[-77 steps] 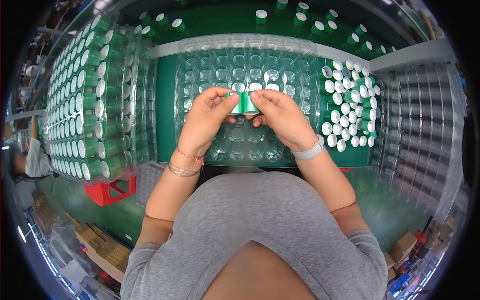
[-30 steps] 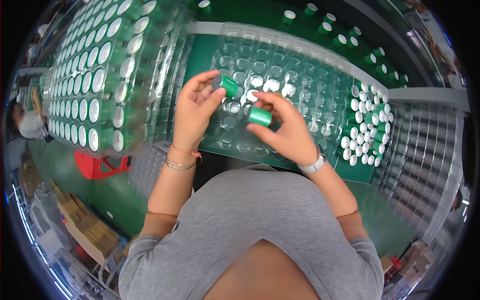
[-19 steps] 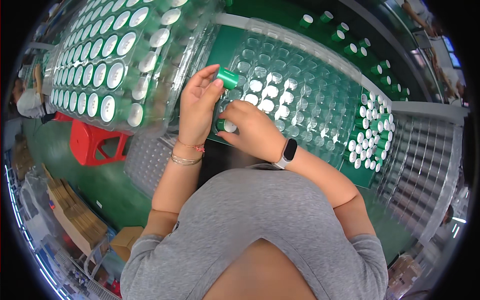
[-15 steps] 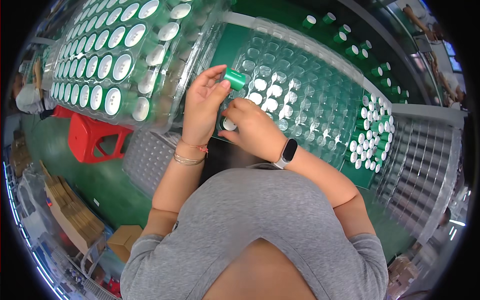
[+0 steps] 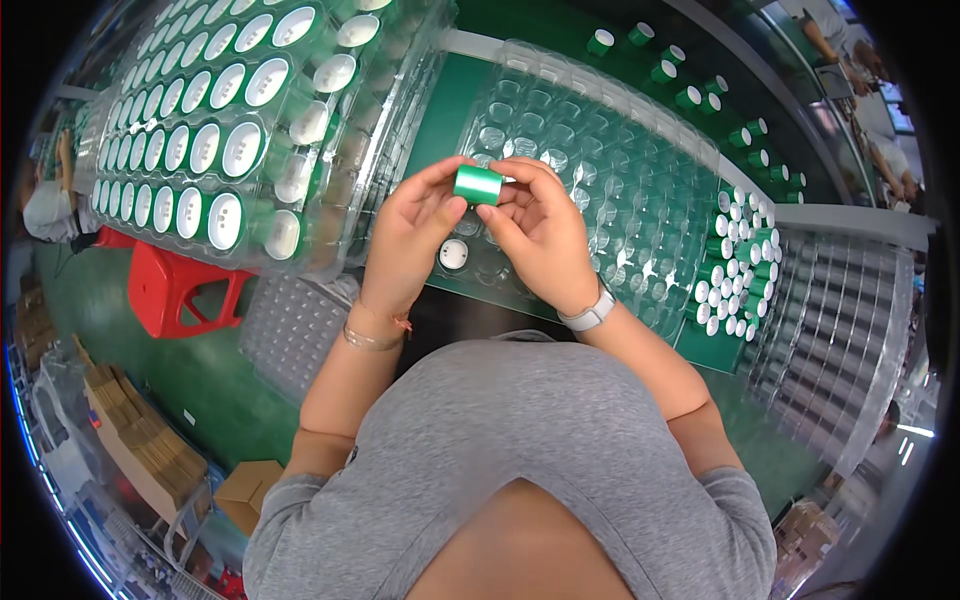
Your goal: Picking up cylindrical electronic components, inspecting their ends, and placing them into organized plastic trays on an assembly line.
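Observation:
A small shiny green cylinder lies sideways between my two hands, above the clear plastic tray. My left hand pinches its left end between thumb and fingers. On the other end are the thumb and fingertips of my right hand, with the remaining fingers curled. Just below the hands, a white-ended cylinder stands at the tray's near left corner. The clear tray has rows of round pockets and rests on a green tabletop. My hands hide part of its near rows.
At left rises a stack of clear trays filled with white-ended green cylinders. Loose cylinders crowd together at the tray's right end; several more stand beyond a pale rail. A red stool and cardboard boxes are on the floor at left.
My right hand has moved up from the white-ended cylinder at the tray corner onto the green cylinder. The left hand has lowered slightly, bringing the green cylinder down and level.

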### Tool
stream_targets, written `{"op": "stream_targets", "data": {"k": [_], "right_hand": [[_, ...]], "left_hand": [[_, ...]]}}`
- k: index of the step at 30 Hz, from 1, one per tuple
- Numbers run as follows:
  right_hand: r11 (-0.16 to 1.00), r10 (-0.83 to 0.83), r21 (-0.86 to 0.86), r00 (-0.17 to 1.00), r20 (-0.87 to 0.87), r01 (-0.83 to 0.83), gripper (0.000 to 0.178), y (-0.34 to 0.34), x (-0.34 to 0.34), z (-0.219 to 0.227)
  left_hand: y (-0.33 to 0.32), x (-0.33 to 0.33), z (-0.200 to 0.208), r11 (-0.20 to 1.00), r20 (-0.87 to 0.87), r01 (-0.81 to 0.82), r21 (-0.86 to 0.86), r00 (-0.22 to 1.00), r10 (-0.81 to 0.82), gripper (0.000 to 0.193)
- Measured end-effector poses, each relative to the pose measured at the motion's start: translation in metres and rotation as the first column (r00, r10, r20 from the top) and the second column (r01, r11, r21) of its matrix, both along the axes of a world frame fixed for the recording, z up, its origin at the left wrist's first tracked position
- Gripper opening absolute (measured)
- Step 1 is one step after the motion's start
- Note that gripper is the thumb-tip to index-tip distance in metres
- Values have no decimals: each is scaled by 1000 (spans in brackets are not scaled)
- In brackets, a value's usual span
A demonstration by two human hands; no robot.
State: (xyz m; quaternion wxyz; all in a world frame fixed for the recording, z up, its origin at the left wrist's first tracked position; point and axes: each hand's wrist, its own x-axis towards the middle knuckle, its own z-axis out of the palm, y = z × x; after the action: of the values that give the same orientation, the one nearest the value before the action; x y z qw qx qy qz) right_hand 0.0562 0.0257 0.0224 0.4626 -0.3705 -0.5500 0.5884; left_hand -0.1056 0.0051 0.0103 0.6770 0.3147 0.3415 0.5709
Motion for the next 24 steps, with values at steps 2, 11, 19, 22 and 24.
{"op": "stream_targets", "data": {"k": [2,11,19,22,24], "right_hand": [[999,-16,45,999,52,14,41,2,4,6],[944,68,226,816,574,-238,40,-1,0,3],[881,-11,348,723,691,-320,42,-1,5,9],[802,-126,336,409,904,-495,53,-15,8,5],[767,-196,392,396,897,-508,58,-23,13,-1]], "left_hand": [[-9,0,-5,981,-366,-81,178,919,143,65],[-43,-1,-25,964,-731,1,267,652,202,91],[-42,3,-29,952,-748,23,305,625,224,82],[-44,2,-22,925,-751,20,379,591,295,72],[-37,2,-14,871,-787,105,479,492,374,68]]}}
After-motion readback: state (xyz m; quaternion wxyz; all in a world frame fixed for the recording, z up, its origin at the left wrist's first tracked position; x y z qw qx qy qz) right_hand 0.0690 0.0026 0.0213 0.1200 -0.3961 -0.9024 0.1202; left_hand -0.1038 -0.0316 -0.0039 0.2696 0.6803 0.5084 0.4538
